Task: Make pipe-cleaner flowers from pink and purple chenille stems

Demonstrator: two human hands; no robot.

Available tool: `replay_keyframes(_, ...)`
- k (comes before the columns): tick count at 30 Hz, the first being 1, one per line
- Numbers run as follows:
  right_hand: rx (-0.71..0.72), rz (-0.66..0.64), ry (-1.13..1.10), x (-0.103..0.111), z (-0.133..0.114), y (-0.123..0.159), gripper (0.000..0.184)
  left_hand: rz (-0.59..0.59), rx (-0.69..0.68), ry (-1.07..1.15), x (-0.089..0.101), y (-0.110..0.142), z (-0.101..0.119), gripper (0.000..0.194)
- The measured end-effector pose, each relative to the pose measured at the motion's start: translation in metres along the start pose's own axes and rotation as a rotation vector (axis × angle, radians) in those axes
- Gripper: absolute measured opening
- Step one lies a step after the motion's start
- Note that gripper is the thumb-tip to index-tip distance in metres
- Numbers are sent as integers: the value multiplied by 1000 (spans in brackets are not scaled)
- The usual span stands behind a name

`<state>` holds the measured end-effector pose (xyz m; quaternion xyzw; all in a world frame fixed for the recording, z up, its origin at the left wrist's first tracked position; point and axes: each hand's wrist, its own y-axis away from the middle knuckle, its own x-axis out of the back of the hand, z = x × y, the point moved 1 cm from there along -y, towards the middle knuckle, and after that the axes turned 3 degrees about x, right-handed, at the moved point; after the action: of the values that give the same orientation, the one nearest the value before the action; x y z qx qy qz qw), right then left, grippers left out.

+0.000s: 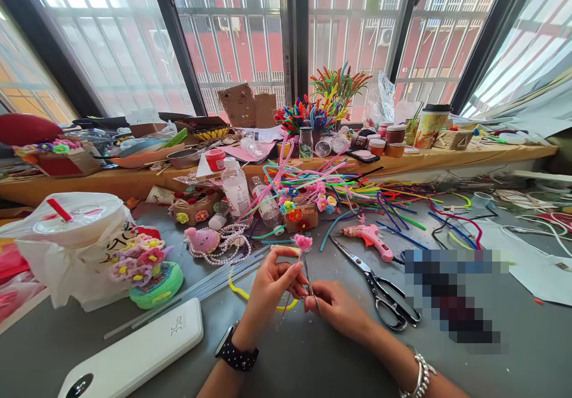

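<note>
My left hand [279,279] is closed, its thumb and fingers pinching the stem of a small pink pipe-cleaner flower [302,242]. Just below the bloom, my right hand [335,304] is closed around a slim metal tool [317,306] that looks like small scissors; its tip lies close to the stem and is partly hidden by my fingers. Under my hands a yellow pipe cleaner [239,291] curves on the grey table. To the right lie large black-handled scissors [375,282] and a pink glue gun [369,237].
A white power bank [138,350], clear sticks [187,294] and a green crocheted piece [156,288] with flowers lie left. A bagged drink cup [75,237] stands behind them. Loose pipe cleaners [348,186] pile up ahead, near bottles [235,189] and a bead string [232,246].
</note>
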<state>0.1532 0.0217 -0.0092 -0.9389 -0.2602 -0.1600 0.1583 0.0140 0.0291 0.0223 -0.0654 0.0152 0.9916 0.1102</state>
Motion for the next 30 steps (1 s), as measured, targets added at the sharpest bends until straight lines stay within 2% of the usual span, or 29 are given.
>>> replay_keyframes(5,8,-25,-13,4,-1,0,56,-35,-8,-20,-1,1,0,28)
replay_keyframes(12,-46,-33,-4,15,4,0,44,-20,-6,-23,-2,0,0,30)
replay_keyframes(17,-43,-53,24,15,2,1,40,-21,-6,-30,-2,0,0,30)
replay_keyframes(30,-32,117,169,18,4,-5,41,-34,62,-169,-2,-2,-2,20)
